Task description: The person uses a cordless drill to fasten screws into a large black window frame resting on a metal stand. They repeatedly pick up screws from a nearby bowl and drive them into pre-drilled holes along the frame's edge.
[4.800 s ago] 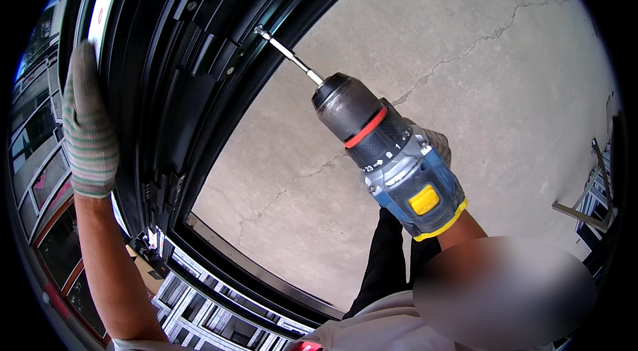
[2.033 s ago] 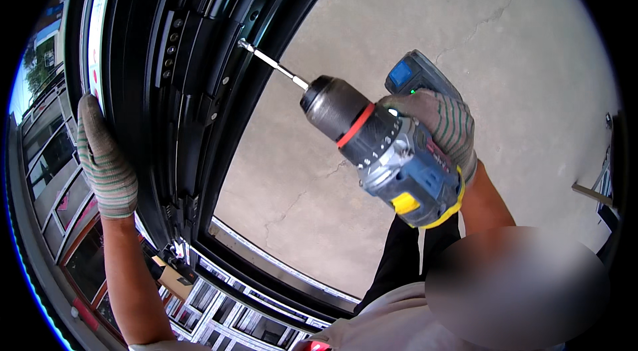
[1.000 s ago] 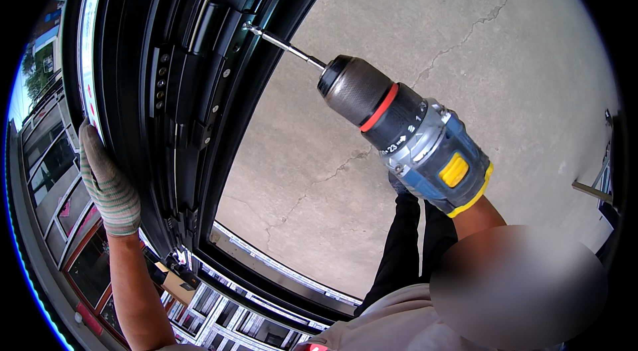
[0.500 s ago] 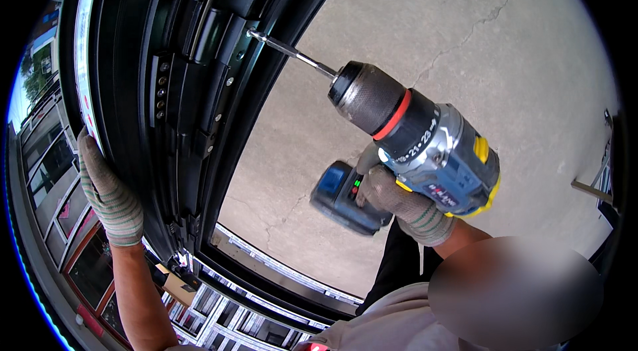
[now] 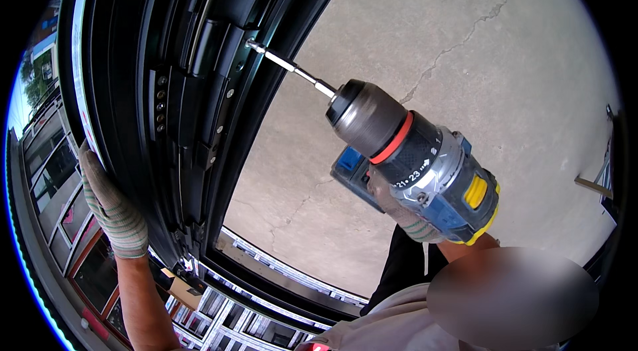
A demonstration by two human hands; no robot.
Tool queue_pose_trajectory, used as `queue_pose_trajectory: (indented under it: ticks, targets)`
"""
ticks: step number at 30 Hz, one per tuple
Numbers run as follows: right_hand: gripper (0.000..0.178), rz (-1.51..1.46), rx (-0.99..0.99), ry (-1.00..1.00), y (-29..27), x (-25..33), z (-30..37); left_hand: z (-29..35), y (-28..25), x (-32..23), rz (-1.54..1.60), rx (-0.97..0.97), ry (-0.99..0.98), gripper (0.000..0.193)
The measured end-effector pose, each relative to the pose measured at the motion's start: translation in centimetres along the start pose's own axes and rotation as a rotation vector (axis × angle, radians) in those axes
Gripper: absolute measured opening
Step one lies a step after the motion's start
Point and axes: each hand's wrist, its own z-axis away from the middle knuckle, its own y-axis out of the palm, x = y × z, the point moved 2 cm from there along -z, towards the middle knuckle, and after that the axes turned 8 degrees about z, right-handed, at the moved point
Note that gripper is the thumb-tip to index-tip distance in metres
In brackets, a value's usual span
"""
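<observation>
We see the drill (image 5: 415,158) rolled over about the line of its bit (image 5: 290,65): half a second ago its battery (image 5: 347,175) swung out clear at the near left, and now it is partly tucked behind the body, with the yellow patch (image 5: 476,191) on the casing turned up toward us. The tip stays at the far end of the black hinge plate (image 5: 226,72), so we judge that the work remains at this one spot. The knurling on the chuck (image 5: 369,115) now looks smeared where it was crisp, and we take that as spinning. What lies under the tip is too small for us to tell.

Our hands are well apart. The right hand (image 5: 404,213) is wrapped around the drill's handle; the left hand (image 5: 114,208) rests along the left edge of the black frame (image 5: 116,85), and we cannot tell whether its fingers curl behind.

The drill sits right of the frame, over the concrete floor (image 5: 531,118), slanting far and left. It is blue and grey, with a red ring (image 5: 394,140) behind the chuck and yellow trim at its near end.
</observation>
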Motion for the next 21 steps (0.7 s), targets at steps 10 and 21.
queue_pose_trajectory:
  ticks: [10,21]
  targets:
    - [0.05,1.623,-0.157,-0.181,-0.4,0.2,-1.5,-0.6,0.5,-0.9,-0.113,-0.033,0.108,0.08]
    - [0.025,3.99,-0.42,-1.33,0.6,-2.8,0.5,-0.7,1.5,-0.1,0.093,-0.136,-0.09,0.05]
